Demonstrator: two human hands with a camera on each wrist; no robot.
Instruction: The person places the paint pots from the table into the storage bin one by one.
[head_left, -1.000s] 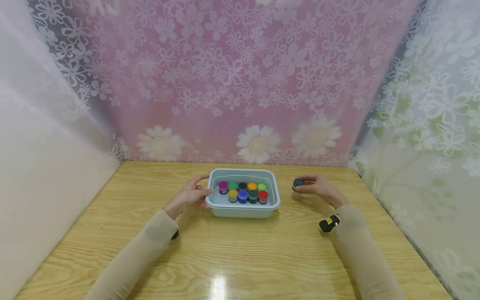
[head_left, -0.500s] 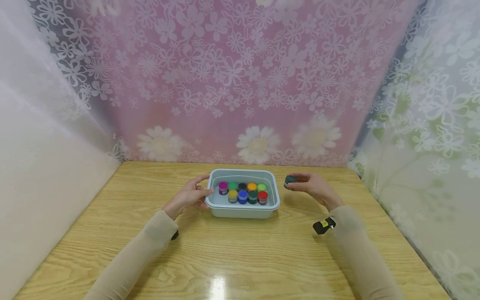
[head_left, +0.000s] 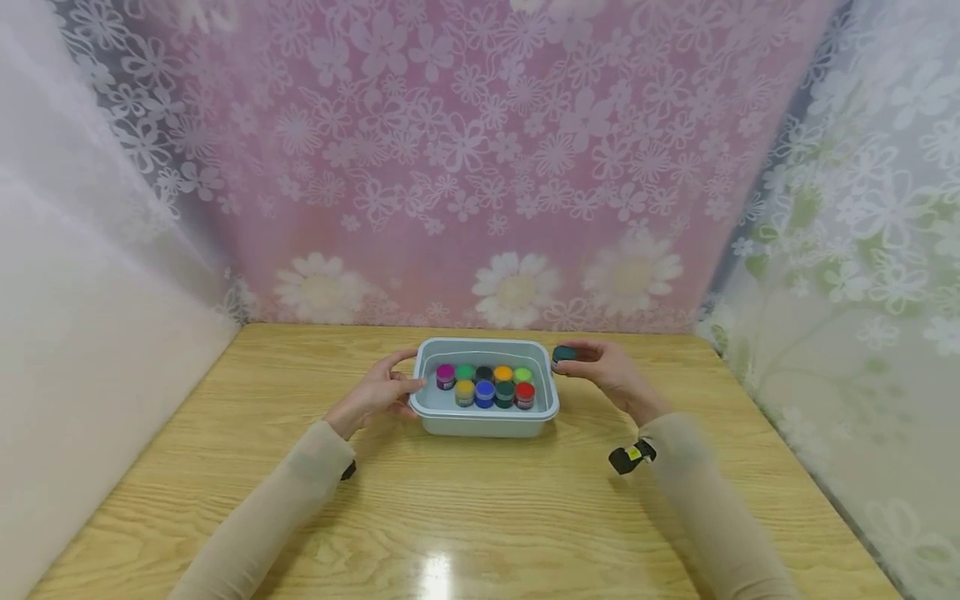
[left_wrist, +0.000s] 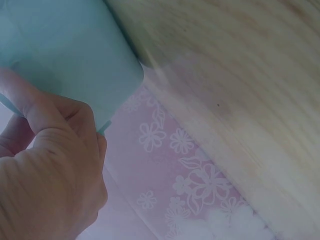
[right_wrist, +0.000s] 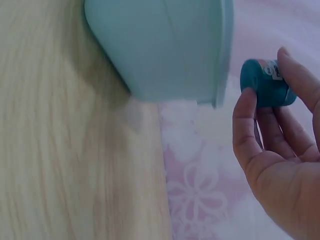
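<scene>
My left hand (head_left: 375, 393) grips the left edge of a pale blue plastic tub (head_left: 483, 414), thumb over the rim. In the left wrist view the curled fingers (left_wrist: 75, 117) press against the tub wall. My right hand (head_left: 613, 377) pinches a small teal paint jar (head_left: 564, 356) between thumb and fingers, beside the tub's right rim. The right wrist view has this jar lying on its side in the picture, with a label on its wall. Inside the tub stand several paint jars in two rows, among them a magenta jar (head_left: 446, 375), a blue jar (head_left: 484, 393) and a red jar (head_left: 524, 394).
The tub stands on a wooden table (head_left: 480, 500) towards its far edge. Behind the table hangs a pink flowered curtain (head_left: 420, 167). Pale cloth walls (head_left: 862, 333) close in both sides. A black wrist camera (head_left: 632, 456) sits under the right sleeve.
My right hand has moved left and slightly up with the teal paint jar, from well right of the tub to its right rim. The left hand keeps its hold on the tub.
</scene>
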